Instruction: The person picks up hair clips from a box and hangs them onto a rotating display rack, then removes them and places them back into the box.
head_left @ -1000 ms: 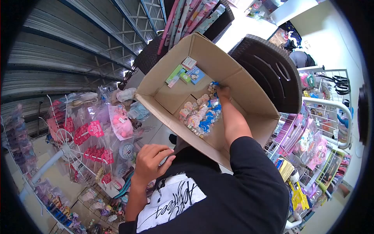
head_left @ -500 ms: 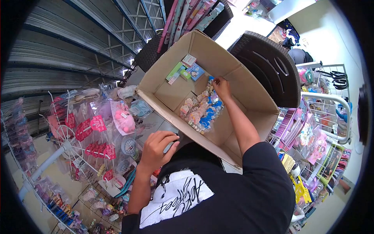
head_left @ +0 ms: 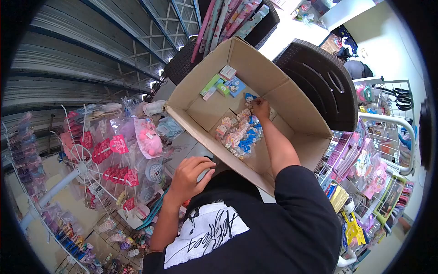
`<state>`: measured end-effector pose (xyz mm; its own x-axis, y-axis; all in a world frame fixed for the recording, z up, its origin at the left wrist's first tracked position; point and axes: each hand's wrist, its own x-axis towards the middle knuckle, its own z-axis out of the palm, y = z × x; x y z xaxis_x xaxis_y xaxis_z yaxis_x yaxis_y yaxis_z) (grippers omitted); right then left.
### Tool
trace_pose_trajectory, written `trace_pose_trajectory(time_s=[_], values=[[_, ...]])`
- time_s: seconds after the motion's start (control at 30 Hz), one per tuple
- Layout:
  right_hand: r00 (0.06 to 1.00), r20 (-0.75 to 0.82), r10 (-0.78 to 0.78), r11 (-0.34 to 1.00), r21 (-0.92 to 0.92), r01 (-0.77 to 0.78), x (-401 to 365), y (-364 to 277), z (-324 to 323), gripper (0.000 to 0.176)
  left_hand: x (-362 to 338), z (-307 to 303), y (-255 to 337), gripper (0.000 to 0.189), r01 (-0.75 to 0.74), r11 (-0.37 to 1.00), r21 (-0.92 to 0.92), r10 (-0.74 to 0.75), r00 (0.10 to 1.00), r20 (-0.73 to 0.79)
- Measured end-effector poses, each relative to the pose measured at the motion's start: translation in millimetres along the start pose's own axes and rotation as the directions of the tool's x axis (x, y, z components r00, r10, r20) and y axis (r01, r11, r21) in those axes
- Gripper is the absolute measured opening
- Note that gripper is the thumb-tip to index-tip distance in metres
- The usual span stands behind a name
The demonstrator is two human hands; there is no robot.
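My right hand [head_left: 261,109] reaches into a large cardboard box [head_left: 299,98], fingers closed at the end of a small blue-topped trinket [head_left: 249,97]. Its exact kind is too small to make out. Just below lies a heap of clear-wrapped trinkets [head_left: 239,133], pale pink, cream and blue, on the box bottom. Several small cartons, among them a blue carton [head_left: 235,86] and a green carton [head_left: 210,85], rest together near the far wall. Outside the box, my left hand [head_left: 189,178] hovers above my lap, loosely curled, with a gap between thumb and fingers.
Brown woven chairs [head_left: 319,77] stand beyond the box, one bearing wrapping-paper rolls [head_left: 228,23]. On the left, a wire rack [head_left: 82,169] carries bagged goods. White shelving [head_left: 383,118] with packaged items stands on the right. A metal shutter [head_left: 105,50] runs along the left.
The box and its contents appear slightly right and lower in view. My right hand stays at the trinkets, its fingers slightly lower. My left hand keeps its curled pose.
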<state>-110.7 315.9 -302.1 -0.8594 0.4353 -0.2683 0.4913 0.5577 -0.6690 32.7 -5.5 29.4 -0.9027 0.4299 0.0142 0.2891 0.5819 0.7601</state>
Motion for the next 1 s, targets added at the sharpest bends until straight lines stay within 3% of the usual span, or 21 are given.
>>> trace_pose_trajectory(time_s=[0.07, 0.1, 0.13, 0.17, 0.2, 0.23, 0.3, 0.37, 0.4, 0.43, 0.47, 0.53, 0.6, 0.67, 0.7, 0.73, 0.8, 0.83, 0.9, 1.0], values=[[0.952, 0.005, -0.306, 0.950, 0.071, 0.305, -4.4, -12.7, -7.7, 0.026, 0.3, 4.1, -6.0, 0.017, 0.021, 0.999, -0.034, -0.022, 1.000, -0.019], [0.952, 0.004, -0.306, 0.950, 0.069, 0.305, -7.6, -21.6, -13.6, 0.026, 0.7, 5.1, -7.9, 0.019, 0.046, 0.997, -0.066, -0.048, 0.998, -0.036], [0.951, 0.134, -0.278, 0.946, 0.209, 0.247, -15.2, -41.5, -26.4, 0.025, 2.5, 5.5, -6.7, 0.019, 0.044, 0.997, -0.068, -0.047, 0.998, -0.037], [0.928, 0.264, -0.263, 0.927, 0.336, 0.167, -24.9, -63.8, -40.5, 0.024, 5.4, 7.5, -3.9, 0.025, 0.163, 0.972, -0.170, -0.175, 0.983, -0.060], [0.868, 0.355, -0.346, 0.869, 0.470, 0.154, -37.2, -85.4, -53.1, 0.020, 8.8, 10.4, -1.4, 0.031, 0.272, 0.922, -0.274, -0.301, 0.951, -0.068], [0.802, 0.446, -0.397, 0.839, 0.530, 0.120, -53.1, -110.5, -66.5, 0.018, 10.8, 18.3, -3.2, 0.031, 0.270, 0.922, -0.278, -0.298, 0.952, -0.064], [0.632, 0.596, -0.495, 0.786, 0.617, 0.033, -85.4, -156.6, -87.7, 0.016, 14.5, 38.3, -12.0, 0.043, 0.317, 0.662, -0.679, -0.562, 0.810, -0.169], [0.453, 0.668, -0.591, 0.739, 0.673, -0.029, -117.3, -193.4, -102.2, 0.014, 21.6, 40.3, -14.7, 0.045, 0.307, 0.577, -0.757, -0.587, 0.800, -0.123], [0.373, 0.672, -0.639, 0.711, 0.701, -0.045, -130.4, -206.9, -107.3, 0.013, 23.8, 38.1, -17.6, 0.039, 0.321, 0.498, -0.805, -0.597, 0.801, -0.051], [0.379, 0.671, -0.637, 0.711, 0.702, -0.047, -137.3, -215.6, -110.8, 0.013, 25.4, 35.9, -20.7, 0.033, 0.333, 0.417, -0.846, -0.599, 0.800, 0.019], [0.290, 0.677, -0.677, 0.705, 0.709, -0.010, -142.8, -222.2, -113.1, 0.013, 22.7, 38.9, -27.3, 0.020, 0.322, 0.357, -0.877, -0.601, 0.798, 0.048], [0.142, 0.612, -0.778, 0.622, 0.782, 0.038, -137.6, -224.0, -113.2, 0.013, 22.9, 37.1, -24.7, 0.016, 0.320, 0.365, -0.874, -0.610, 0.791, 0.035], [0.230, 0.767, -0.599, 0.753, 0.637, -0.165, -102.9, -200.2, -102.3, 0.016, 21.8, 34.9, -23.0, 0.013, 0.318, 0.372, -0.872, -0.624, 0.781, 0.018], [0.555, 0.686, -0.470, 0.862, 0.493, 0.119, -44.8, -151.8, -72.8, 0.025, 18.3, 32.4, -22.2, 0.012, 0.332, 0.449, -0.830, -0.641, 0.767, -0.040], [0.679, 0.615, -0.401, 0.915, 0.237, 0.325, -15.8, -109.8, -55.8, 0.030, 16.3, 31.2, -20.6, 0.012, 0.335, 0.450, -0.828, -0.643, 0.764, -0.041], [0.765, 0.574, -0.293, 0.807, -0.280, 0.520, 1.4, -76.6, -52.7, 0.031, 14.9, 30.6, -18.3, 0.013, 0.305, 0.484, -0.820, -0.618, 0.783, -0.074], [0.834, 0.513, -0.204, 0.704, -0.515, 0.489, 34.0, 16.1, -20.6, 0.035, 14.9, 28.6, -15.8, 0.013, 0.271, 0.521, -0.809, -0.591, 0.798, -0.114], [0.831, 0.518, -0.204, 0.706, -0.510, 0.491, 27.0, 8.5, -27.4, 0.035, 13.1, 27.4, -13.9, 0.013, 0.265, 0.514, -0.816, -0.587, 0.803, -0.109], [0.883, 0.470, 0.004, 0.782, -0.551, 0.290, 6.1, -0.3, -45.1, 0.033, 8.5, 27.0, -11.6, 0.014, 0.263, 0.508, -0.820, -0.585, 0.805, -0.103], [0.885, 0.460, -0.071, 0.784, -0.523, 0.335, -2.6, 16.3, -41.6, 0.030, 8.3, 23.0, -6.5, 0.014, 0.271, 0.527, -0.805, -0.591, 0.798, -0.118]])
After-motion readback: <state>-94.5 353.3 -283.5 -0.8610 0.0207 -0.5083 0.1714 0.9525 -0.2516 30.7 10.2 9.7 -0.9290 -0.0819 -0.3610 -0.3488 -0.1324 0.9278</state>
